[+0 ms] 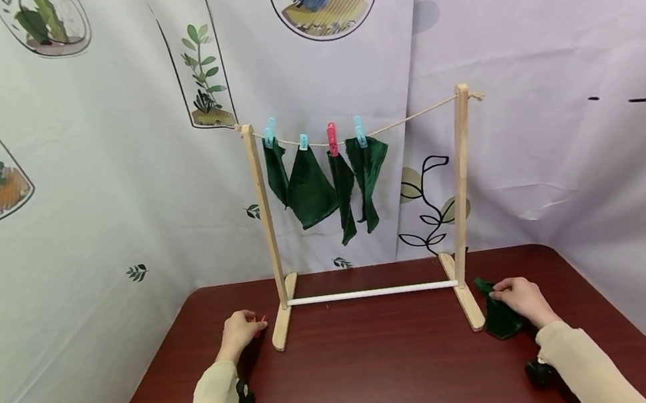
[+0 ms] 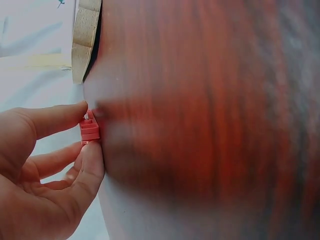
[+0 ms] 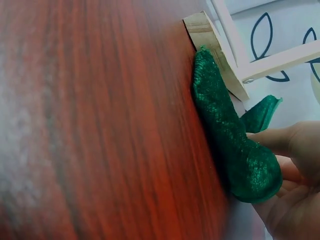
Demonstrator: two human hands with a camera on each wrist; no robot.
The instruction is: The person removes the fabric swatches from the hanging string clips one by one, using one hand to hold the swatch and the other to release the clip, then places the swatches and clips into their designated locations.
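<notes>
Between thumb and fingers, my left hand (image 1: pixel 241 332) pinches a red clothespin (image 2: pixel 90 129) at the table's left side, beside the rack's left foot. On the right, my right hand (image 1: pixel 523 300) pinches a dark green cloth (image 1: pixel 501 319) whose lower part lies against the table near the right foot; its folded edge shows in the right wrist view. Four-sided and narrow green cloths, such as the wide one (image 1: pixel 311 189), hang from a string (image 1: pixel 409 117) on the wooden rack (image 1: pixel 459 191). Blue clothespins (image 1: pixel 359 131) and one red clothespin (image 1: pixel 332 138) clip them there.
The dark red-brown table (image 1: pixel 375 376) has rounded far corners. A white crossbar (image 1: pixel 370 293) joins the rack's two wooden feet low above it. Behind stands a pale curtain (image 1: pixel 558 98) printed with plants. Each wrist carries a black device (image 1: pixel 540 373).
</notes>
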